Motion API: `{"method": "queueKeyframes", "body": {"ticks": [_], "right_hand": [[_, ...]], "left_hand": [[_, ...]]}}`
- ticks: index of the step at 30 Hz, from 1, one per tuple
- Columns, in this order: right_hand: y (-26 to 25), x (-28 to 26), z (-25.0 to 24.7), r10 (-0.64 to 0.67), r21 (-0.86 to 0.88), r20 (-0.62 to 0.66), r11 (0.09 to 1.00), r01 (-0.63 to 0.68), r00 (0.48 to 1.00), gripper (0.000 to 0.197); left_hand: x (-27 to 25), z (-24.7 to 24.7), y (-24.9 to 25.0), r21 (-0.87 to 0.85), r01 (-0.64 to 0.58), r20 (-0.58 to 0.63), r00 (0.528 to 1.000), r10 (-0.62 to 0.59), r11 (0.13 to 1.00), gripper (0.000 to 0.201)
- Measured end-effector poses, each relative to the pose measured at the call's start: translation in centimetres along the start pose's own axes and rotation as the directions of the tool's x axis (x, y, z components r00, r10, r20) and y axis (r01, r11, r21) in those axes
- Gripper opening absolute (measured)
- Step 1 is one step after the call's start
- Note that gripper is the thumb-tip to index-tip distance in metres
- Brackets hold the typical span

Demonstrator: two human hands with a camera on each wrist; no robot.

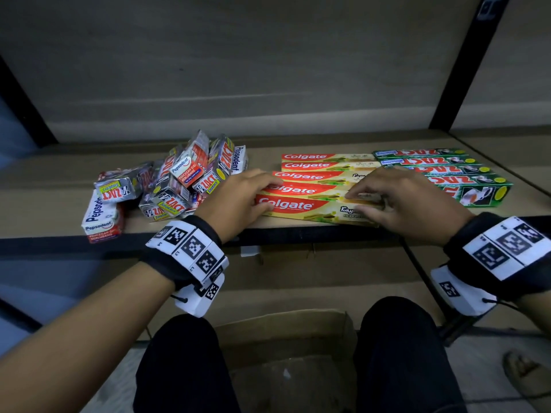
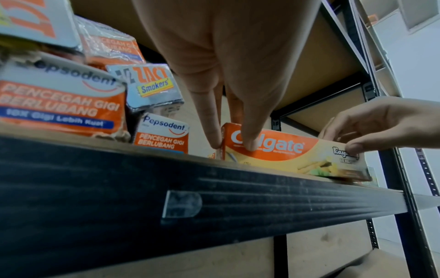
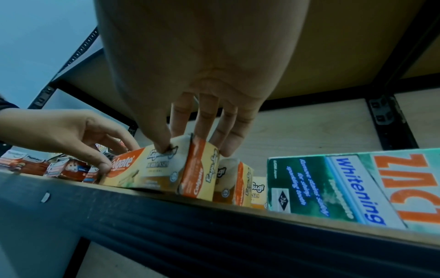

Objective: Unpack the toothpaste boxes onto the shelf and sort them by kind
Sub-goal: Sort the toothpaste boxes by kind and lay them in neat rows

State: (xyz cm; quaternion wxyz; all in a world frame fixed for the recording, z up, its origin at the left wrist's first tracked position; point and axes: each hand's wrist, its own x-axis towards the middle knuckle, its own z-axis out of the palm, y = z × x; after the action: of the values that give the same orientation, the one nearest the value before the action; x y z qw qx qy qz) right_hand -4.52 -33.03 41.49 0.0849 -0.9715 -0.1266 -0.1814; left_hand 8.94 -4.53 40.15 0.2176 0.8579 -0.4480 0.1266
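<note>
Several red-and-yellow Colgate boxes lie in a row on the shelf [image 1: 59,180]. The front Colgate box [image 1: 316,210] [image 2: 285,150] [image 3: 147,169] sits at the shelf's front edge. My left hand [image 1: 269,196] [image 2: 232,144] pinches its left end, thumb on the front face. My right hand [image 1: 357,201] [image 3: 195,148] grips its right end, thumb in front and fingers over the top. Green Zact whitening boxes [image 1: 447,174] [image 3: 345,188] lie in a row to the right. A loose pile of small Pepsodent and Zact Smokers boxes [image 1: 167,186] [image 2: 59,97] is on the left.
A black front rail [image 1: 298,234] runs along the shelf edge. Black uprights [image 1: 459,70] stand at the shelf's back corners, with another board overhead. An open cardboard carton [image 1: 286,338] sits on the floor between my knees.
</note>
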Motion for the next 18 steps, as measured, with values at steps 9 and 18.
{"method": "queueKeyframes", "body": {"ticks": [9,18], "right_hand": [[1.2,0.8,-0.4,0.111,-0.053,0.051,0.993,-0.109,0.992,0.036],[2.3,0.9,0.0,0.237,-0.044,0.032,0.971,-0.236,0.971,0.033]], "left_hand": [[2.2,0.0,1.1,0.086,0.202,0.181,0.960,-0.215,0.976,0.078],[2.4,1.1,2.9,0.057,0.255,0.084,0.962,-0.259,0.965,0.069]]}}
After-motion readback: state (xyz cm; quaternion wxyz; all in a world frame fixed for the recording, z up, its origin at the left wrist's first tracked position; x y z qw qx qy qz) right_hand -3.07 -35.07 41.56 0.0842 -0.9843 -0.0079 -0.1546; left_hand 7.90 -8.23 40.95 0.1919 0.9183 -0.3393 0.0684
